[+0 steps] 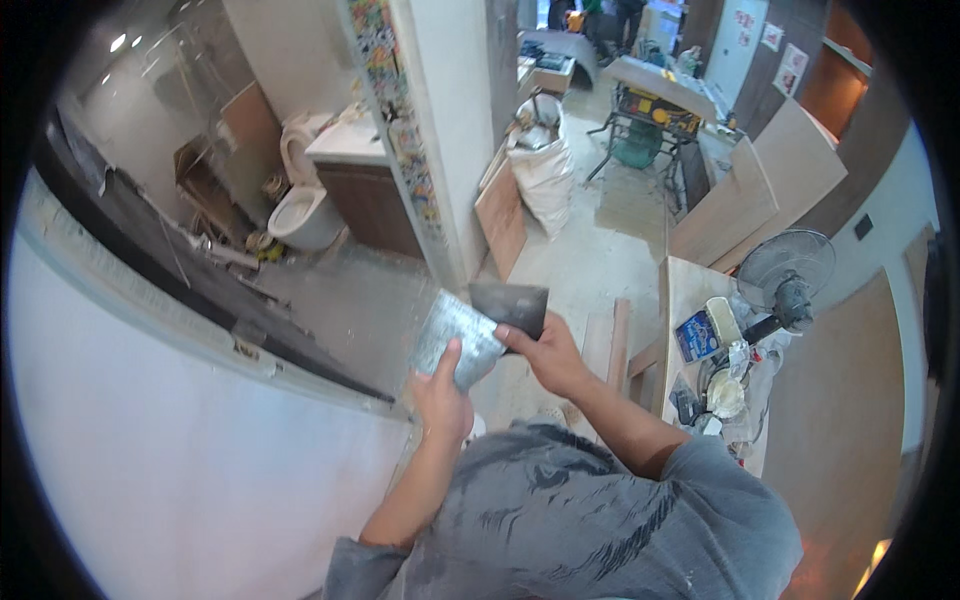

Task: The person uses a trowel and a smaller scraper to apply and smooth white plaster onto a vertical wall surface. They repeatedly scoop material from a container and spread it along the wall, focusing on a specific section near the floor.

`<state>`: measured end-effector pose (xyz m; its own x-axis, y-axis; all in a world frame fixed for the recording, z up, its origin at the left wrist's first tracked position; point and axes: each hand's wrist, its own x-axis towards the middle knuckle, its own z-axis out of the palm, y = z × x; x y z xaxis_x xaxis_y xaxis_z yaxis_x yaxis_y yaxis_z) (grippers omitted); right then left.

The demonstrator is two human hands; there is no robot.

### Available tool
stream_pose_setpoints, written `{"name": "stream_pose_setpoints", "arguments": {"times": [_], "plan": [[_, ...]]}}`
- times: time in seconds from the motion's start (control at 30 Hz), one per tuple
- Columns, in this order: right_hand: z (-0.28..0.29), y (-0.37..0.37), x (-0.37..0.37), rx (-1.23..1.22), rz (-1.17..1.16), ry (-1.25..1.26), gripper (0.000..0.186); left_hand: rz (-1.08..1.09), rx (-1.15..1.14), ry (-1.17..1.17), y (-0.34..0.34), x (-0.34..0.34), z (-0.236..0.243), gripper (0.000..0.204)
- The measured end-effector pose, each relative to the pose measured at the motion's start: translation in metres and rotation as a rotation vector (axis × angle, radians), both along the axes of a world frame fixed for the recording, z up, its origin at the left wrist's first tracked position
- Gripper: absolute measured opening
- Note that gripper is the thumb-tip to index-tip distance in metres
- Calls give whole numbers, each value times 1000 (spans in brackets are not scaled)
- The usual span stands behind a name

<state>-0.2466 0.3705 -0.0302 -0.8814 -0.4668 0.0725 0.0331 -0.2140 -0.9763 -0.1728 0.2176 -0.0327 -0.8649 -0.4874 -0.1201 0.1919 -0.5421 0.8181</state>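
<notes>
The left hand [443, 400] is partly hidden behind a grey-white plate [452, 335], the right hand [552, 358] partly behind a dark plate [512, 302]. The upper edge crops people [629, 16] in the background. Some small items [727, 394] on the surface [688, 275] and clutter [205, 190] beside the toilet [306, 222] blur beyond identification.

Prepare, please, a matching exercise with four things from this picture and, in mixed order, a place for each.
1. pale plate
2. dark plate
3. fan
4. toilet

A. at the picture's right side
B. in the right hand
C. beside a brown cabinet
D. in the left hand

Pairs: 1-D, 2-B, 3-A, 4-C
</notes>
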Motion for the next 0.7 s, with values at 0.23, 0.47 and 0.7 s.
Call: {"name": "stream_pose_setpoints", "arguments": {"times": [0.23, 0.47, 0.7], "plan": [[3, 35, -21, 20, -149, 216, 30, -93, 27, 12, 48, -34, 33, 32], [25, 89, -52, 287, 38, 258, 35, -163, -118, 24, 70, -70, 21, 30], [44, 83, -84, 435, -17, 462, 30, -97, -235, 44, 67, -80, 23, 31]]}}
